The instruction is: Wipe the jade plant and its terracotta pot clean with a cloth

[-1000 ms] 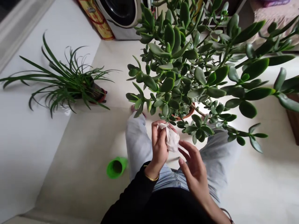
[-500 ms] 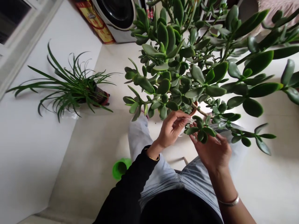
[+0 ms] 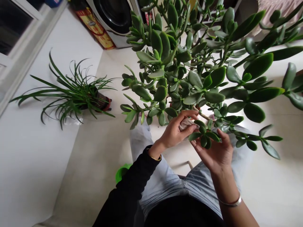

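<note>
A large jade plant (image 3: 194,78) with thick, glossy green leaves fills the upper middle and right. My left hand (image 3: 174,130) is closed on a crumpled white cloth or tissue (image 3: 186,124), just left of a low leaf cluster (image 3: 205,135). Beneath and to the right of that cluster, my right hand (image 3: 216,153) is cupped with thumb and fingers apart. Leaves cover some of its fingertips, and whether they touch the leaves I cannot tell. A bare brown stem (image 3: 201,114) runs above both hands.
On the left stands a potted plant with long thin leaves (image 3: 75,91), by the white wall (image 3: 42,151). A green bucket (image 3: 119,173) sits beside my left leg. A front-loading washing machine (image 3: 113,15) and a red-yellow box (image 3: 94,23) are at the back.
My left hand has turned and opened out somewhat, showing more of the white cloth. My right thumb has come up beside the leaves. The view has shifted slightly.
</note>
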`<state>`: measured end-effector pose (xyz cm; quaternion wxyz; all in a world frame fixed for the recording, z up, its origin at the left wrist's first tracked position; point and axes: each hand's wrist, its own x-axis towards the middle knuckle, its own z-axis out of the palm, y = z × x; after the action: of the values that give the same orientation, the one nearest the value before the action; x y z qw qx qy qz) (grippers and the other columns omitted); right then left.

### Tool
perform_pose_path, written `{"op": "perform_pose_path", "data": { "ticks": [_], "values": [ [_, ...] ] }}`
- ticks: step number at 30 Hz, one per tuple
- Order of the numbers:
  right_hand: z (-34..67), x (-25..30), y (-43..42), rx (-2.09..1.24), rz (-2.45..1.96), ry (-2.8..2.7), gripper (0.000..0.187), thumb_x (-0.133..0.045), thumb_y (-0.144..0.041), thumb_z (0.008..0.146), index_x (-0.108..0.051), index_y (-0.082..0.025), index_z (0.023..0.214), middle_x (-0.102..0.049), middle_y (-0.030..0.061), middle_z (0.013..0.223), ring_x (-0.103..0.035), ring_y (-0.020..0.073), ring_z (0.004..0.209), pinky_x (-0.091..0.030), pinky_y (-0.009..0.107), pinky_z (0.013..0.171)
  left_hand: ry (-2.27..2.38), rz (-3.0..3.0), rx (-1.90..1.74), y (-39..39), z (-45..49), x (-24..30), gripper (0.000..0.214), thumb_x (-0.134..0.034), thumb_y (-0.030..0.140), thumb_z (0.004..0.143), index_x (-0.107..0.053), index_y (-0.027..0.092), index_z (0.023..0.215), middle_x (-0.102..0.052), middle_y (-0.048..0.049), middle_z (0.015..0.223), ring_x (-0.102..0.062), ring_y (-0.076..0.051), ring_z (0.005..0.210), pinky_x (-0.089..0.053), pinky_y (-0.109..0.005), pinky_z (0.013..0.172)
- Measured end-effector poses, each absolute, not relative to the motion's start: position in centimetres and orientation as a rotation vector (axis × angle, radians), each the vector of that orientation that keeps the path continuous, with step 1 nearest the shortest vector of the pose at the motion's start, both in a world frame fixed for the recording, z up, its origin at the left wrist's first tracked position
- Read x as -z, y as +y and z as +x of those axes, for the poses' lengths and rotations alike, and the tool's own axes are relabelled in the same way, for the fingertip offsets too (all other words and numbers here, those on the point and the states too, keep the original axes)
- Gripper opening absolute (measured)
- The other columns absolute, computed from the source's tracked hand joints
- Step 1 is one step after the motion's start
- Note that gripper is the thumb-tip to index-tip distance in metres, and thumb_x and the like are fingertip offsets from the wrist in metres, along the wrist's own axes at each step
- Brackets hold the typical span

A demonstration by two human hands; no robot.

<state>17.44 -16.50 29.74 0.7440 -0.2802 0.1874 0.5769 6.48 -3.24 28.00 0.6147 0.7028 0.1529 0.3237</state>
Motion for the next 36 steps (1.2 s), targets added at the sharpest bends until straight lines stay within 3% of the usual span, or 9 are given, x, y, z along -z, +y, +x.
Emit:
{"op": "perform_pose_path", "data": {
  "ticks": [7, 10, 13, 16, 25, 31, 36],
  "values": [
    [18.5, -30.1, -16.2, -1.361, -0.659, 0.336, 0.012, -0.081, -0.019, 0.07, -0.072, -0.023, 0.078, -0.082, -0.0033, 0.086, -0.076, 0.0148, 0.077, -0.067, 0.033, 0.079, 0.246, 1.761, -0.72, -2.4, 6.6, -28.9, 0.033, -0.071, 0.022, 0.095, -0.07, 0.027, 0.127, -0.075, -0.005, 0.118, -0.073, -0.016, 0.105, -0.057, -0.03, 0.095],
    [18.9, -30.3, -16.2, -1.399, -0.689, 0.346, 0.017, -0.083, -0.017, 0.068, -0.073, -0.022, 0.081, -0.081, -0.0029, 0.086, -0.076, 0.0145, 0.076, -0.067, 0.031, 0.077, 0.221, 1.835, -0.717, -2.1, 6.8, -29.4, 0.029, -0.073, 0.018, 0.093, -0.072, 0.026, 0.121, -0.075, -0.0041, 0.114, -0.072, -0.016, 0.104, -0.057, -0.029, 0.095],
    [19.2, -30.5, -16.2, -1.42, -0.721, 0.376, 0.019, -0.082, -0.018, 0.07, -0.074, -0.024, 0.087, -0.081, -0.004, 0.085, -0.075, 0.0164, 0.075, -0.067, 0.036, 0.075, 0.205, 1.894, -0.712, -1.9, 7.0, -29.8, 0.021, -0.074, 0.016, 0.092, -0.072, 0.022, 0.112, -0.075, -0.0035, 0.108, -0.072, -0.014, 0.098, -0.058, -0.026, 0.089],
    [19.4, -30.6, -16.2, -1.428, -0.747, 0.382, 0.017, -0.082, -0.019, 0.072, -0.074, -0.025, 0.085, -0.081, -0.0043, 0.085, -0.075, 0.0171, 0.072, -0.067, 0.039, 0.075, 0.199, 1.958, -0.744, -1.8, 7.1, -30.0, 0.017, -0.073, 0.019, 0.093, -0.07, 0.021, 0.109, -0.076, -0.0034, 0.105, -0.072, -0.013, 0.092, -0.058, -0.026, 0.084],
    [19.3, -30.7, -16.0, -1.434, -0.753, 0.383, 0.018, -0.085, -0.016, 0.071, -0.071, -0.024, 0.08, -0.079, -0.0039, 0.08, -0.074, 0.0163, 0.077, -0.065, 0.032, 0.075, 0.257, 2.066, -0.95, -2.1, 8.0, -30.3, 0.009, -0.07, 0.027, 0.097, -0.072, 0.019, 0.097, -0.076, -0.001, 0.086, -0.071, -0.011, 0.078, -0.056, -0.023, 0.077],
    [19.7, -30.5, -16.1, -1.443, -0.728, 0.358, 0.016, -0.083, -0.016, 0.073, -0.072, -0.024, 0.082, -0.081, -0.0029, 0.085, -0.075, 0.0171, 0.081, -0.065, 0.031, 0.076, 0.329, 1.779, -0.694, -2.2, 7.5, -30.4, 0.018, -0.069, 0.037, 0.097, -0.075, 0.021, 0.104, -0.077, -0.004, 0.102, -0.073, -0.013, 0.088, -0.058, -0.023, 0.077],
    [20.0, -30.5, -16.2, -1.444, -0.723, 0.293, 0.014, -0.081, -0.017, 0.076, -0.071, -0.024, 0.082, -0.08, -0.004, 0.082, -0.075, 0.0167, 0.076, -0.066, 0.033, 0.076, 0.27, 1.817, -0.682, -2.0, 7.2, -29.7, 0.025, -0.07, 0.031, 0.097, -0.073, 0.025, 0.121, -0.076, -0.0057, 0.111, -0.072, -0.016, 0.099, -0.059, -0.028, 0.087]
  ]
}}
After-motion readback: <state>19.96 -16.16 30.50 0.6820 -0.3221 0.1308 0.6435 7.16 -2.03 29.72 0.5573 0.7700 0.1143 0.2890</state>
